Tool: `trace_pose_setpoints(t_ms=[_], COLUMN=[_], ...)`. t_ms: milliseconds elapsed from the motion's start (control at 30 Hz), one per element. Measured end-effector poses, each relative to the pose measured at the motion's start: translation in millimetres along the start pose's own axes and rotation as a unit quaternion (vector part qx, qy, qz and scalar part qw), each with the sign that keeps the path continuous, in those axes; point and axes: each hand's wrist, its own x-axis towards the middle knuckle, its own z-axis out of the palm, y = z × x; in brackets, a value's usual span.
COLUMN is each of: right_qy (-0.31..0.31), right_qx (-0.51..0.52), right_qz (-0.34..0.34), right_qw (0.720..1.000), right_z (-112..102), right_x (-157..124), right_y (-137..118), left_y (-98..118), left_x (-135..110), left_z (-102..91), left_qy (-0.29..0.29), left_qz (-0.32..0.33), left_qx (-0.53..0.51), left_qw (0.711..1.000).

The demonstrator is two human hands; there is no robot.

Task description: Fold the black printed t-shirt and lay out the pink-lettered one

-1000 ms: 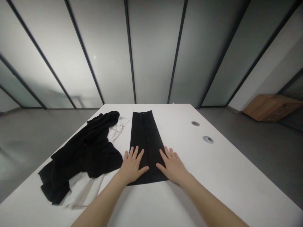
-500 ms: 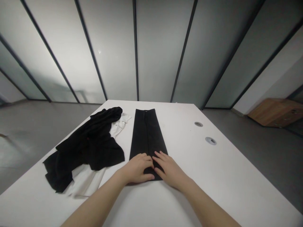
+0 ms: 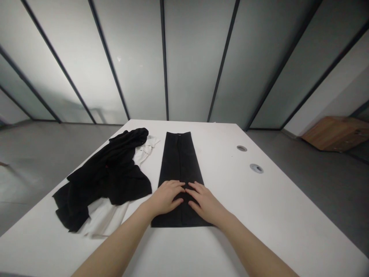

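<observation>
A black skirt [image 3: 181, 157] lies flat and lengthwise on the white table, waistband at the far end and wider hem toward me. It has a vertical line down its middle and a small pale label at the waist. My left hand [image 3: 168, 198] rests palm down on the left half of its lower part, fingers stretched out. Opposite it, my right hand [image 3: 205, 202] lies flat on the right half with its fingers spread. The fingertips of both hands almost meet at the middle line. Neither hand grips the cloth.
On the left of the table [image 3: 242, 231] lies a loose heap of black clothing [image 3: 115, 169], with white cloth [image 3: 105, 219] showing from under it. Two round grey cable holes [image 3: 256, 168] sit at the right. Frosted glass panels [image 3: 193, 57] stand beyond the far edge.
Both hands have moved slightly away from me up the skirt, and the hem now shows below them. The left thumb has drawn back from the hem.
</observation>
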Motion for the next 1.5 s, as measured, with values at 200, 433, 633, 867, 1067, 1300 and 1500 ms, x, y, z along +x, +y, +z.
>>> trace_pose_setpoints(t_ms=[200, 433, 633, 867, 1067, 1300, 1500], right_qy=[-0.035, 0.013, 0.002, -0.01, 0.082, 0.12, 0.125], right_qx=[0.011, 0.008, -0.038, 0.002, 0.034, 0.03, 0.041], right_qz=[0.012, -0.003, 0.018, 0.034, 0.01, -0.012, -0.011], right_qw=[0.999, 1.0, 0.999, 0.999, 0.996, 0.992, 0.991], right_z=[-13, -2, 3, -6, -3, 10, 14], right_x=[2, 5, 2, 5, 4, 4, 3], right_y=[-15, -8, -3, -10, 5, 18, 19], left_y=[6, 6, -2, 11, 4, -17, -15], left_x=[2, 3, -3, 2, 4, -1, -1], left_z=[-13.7, -4.3, 7.9, -8.5, -4.4, 14.6, 16.2], left_qy=[-0.042, 0.019, -0.007, -0.036, 0.033, 0.042, 0.031], left_qz=[0.031, -0.01, -0.047, 0.006, -0.019, -0.077, -0.094], left_qx=[-0.069, -0.05, 0.046, -0.036, -0.039, 0.042, 0.057], left_qw=[0.996, 0.999, 0.998, 0.999, 0.998, 0.995, 0.993])
